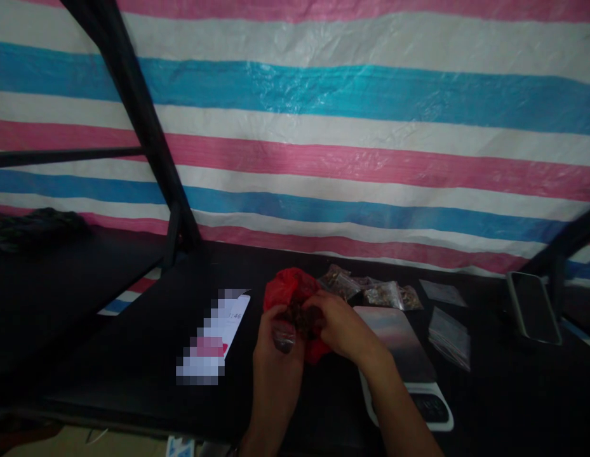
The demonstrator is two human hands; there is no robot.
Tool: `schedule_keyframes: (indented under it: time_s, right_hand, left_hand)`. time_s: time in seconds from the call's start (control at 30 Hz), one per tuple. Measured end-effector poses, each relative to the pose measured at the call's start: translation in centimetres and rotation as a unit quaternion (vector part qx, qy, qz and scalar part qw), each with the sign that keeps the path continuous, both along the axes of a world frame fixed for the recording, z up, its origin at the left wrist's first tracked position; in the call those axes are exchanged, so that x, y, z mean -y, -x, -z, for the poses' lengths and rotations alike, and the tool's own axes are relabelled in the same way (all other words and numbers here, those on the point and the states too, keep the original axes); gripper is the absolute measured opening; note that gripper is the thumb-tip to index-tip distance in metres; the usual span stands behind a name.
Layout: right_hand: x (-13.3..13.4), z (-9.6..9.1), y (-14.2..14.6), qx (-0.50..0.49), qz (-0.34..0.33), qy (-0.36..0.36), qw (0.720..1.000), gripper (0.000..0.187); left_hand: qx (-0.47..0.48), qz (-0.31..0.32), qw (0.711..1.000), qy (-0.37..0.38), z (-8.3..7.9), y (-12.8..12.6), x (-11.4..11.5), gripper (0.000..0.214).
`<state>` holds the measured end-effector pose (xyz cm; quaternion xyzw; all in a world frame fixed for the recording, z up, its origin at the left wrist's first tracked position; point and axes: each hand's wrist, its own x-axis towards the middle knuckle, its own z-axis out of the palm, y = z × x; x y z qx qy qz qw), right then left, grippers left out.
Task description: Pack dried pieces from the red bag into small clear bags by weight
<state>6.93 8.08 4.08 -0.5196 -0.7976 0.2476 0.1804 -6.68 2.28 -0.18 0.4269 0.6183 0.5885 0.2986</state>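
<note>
A red plastic bag (286, 285) stands open on the black table, with dark brown dried pieces (301, 319) showing at its mouth. My left hand (274, 355) is at the bag's near left side, closed around a small clear plastic bag (284, 336). Reaching in from the right, my right hand (341, 324) has its fingers curled together over the brown pieces; its fingertips are partly hidden. A silver and white digital scale (399, 346) lies just right of the red bag, partly under my right forearm.
Several filled clear bags (383, 294) lie behind the scale. Flat clear bags (449, 336) are stacked to its right, with another flat bag (442, 292) behind. One phone (533, 308) rests far right; a lit phone (232, 327) lies left. Black frame bars (147, 127) stand before a striped sheet (323, 158).
</note>
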Motion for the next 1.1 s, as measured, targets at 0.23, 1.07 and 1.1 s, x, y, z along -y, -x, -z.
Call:
schedule_keyframes:
  time_s: [0.23, 1.07, 1.1]
  right_hand:
    - [-0.1, 0.4, 0.9, 0.065, 0.083, -0.036, 0.994, 0.049]
    - [0.1, -0.3, -0.5, -0.279, -0.015, 0.047, 0.959, 0.04]
    - [0.4, -0.6, -0.5, -0.283, -0.025, 0.049, 0.958, 0.04]
  left_hand:
    - [-0.005, -0.042, 0.999, -0.005, 0.2, 0.7, 0.2, 0.044]
    - [-0.119, 0.027, 0.992, -0.031, 1.2, 1.5, -1.5, 0.054]
    - [-0.126, 0.041, 0.991, -0.026, 1.5, 1.6, -1.6, 0.052]
